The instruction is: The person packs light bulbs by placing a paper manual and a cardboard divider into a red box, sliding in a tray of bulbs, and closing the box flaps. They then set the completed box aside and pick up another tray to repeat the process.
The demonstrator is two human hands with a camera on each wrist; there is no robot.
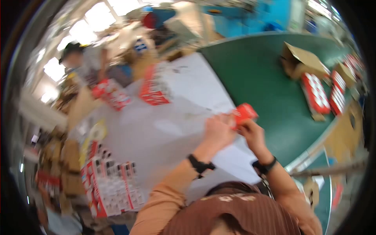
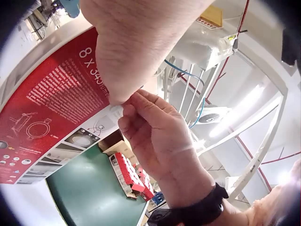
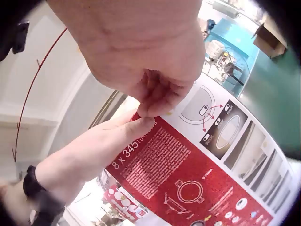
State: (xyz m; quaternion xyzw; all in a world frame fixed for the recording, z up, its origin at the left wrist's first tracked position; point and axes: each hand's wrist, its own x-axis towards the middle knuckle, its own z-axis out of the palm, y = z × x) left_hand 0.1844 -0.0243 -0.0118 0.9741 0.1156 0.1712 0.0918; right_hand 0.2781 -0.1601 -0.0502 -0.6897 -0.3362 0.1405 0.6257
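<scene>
A red and white printed carton (image 1: 244,112) is held up over the white sheet near its border with the green tabletop. Text, line drawings and small photos cover its large panel (image 3: 155,162) in the right wrist view. My left hand (image 1: 220,131) pinches the carton's edge from the left, thumb and fingertips close together. From the right, my right hand (image 1: 252,135) pinches the same edge with curled fingers, right beside the left fingertips. In the left wrist view the near hand (image 2: 136,42) covers part of the panel, and its own fingertips are hidden.
Rows of red and white packages (image 1: 111,182) lie at the lower left of the white sheet (image 1: 176,129). More red packaging (image 1: 154,88) lies at the sheet's far side. A brown box (image 1: 299,60) and red-and-white packs (image 1: 315,94) stand on the green tabletop (image 1: 250,66). Another person (image 1: 80,62) stands at the left.
</scene>
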